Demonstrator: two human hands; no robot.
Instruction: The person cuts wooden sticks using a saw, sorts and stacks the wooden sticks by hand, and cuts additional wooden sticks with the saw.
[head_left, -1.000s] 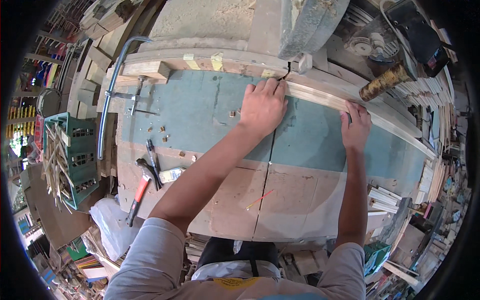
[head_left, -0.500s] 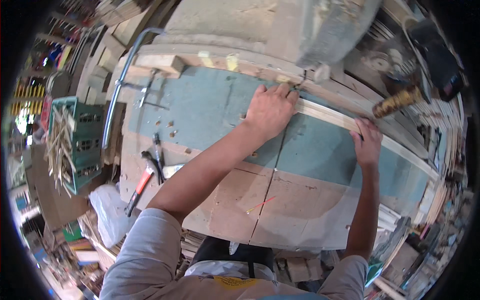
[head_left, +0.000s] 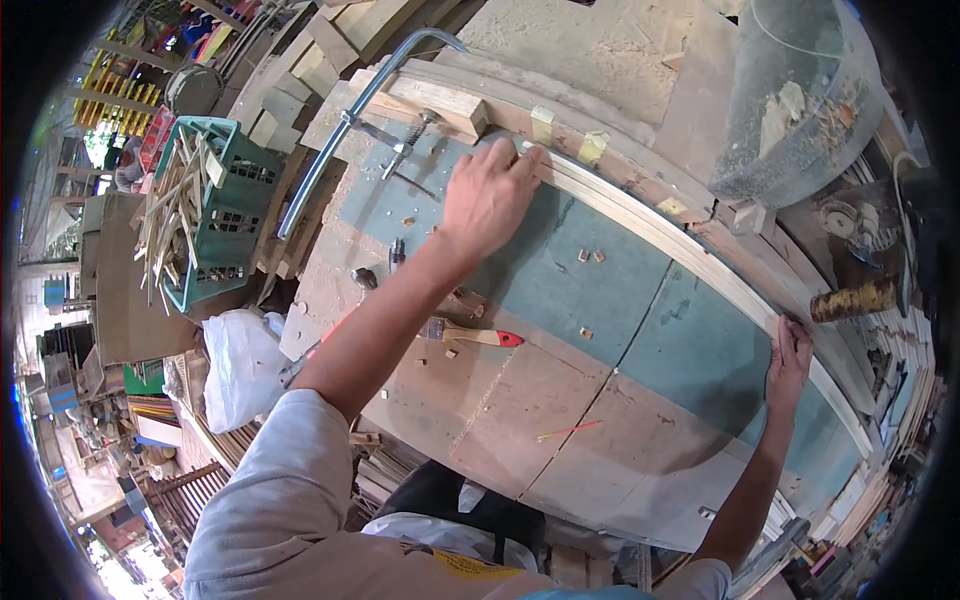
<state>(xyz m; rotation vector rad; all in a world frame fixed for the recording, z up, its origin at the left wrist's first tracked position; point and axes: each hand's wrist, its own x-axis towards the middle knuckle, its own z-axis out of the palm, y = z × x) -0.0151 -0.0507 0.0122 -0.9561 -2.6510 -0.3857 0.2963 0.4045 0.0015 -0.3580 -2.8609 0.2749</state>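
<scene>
Left hand [head_left: 487, 197] and right hand [head_left: 789, 358] press flat on long pale wooden strip [head_left: 680, 238] along far edge of teal-and-brown workbench [head_left: 560, 400]; red-tipped paintbrush [head_left: 470, 334] mid-bench.

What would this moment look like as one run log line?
left hand: flat on long wood strip | right hand: on strip's other end | workbench: paintbrush, bar clamp

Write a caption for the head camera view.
Both hands, left hand and right hand, press a long wooden strip on the workbench.
</scene>
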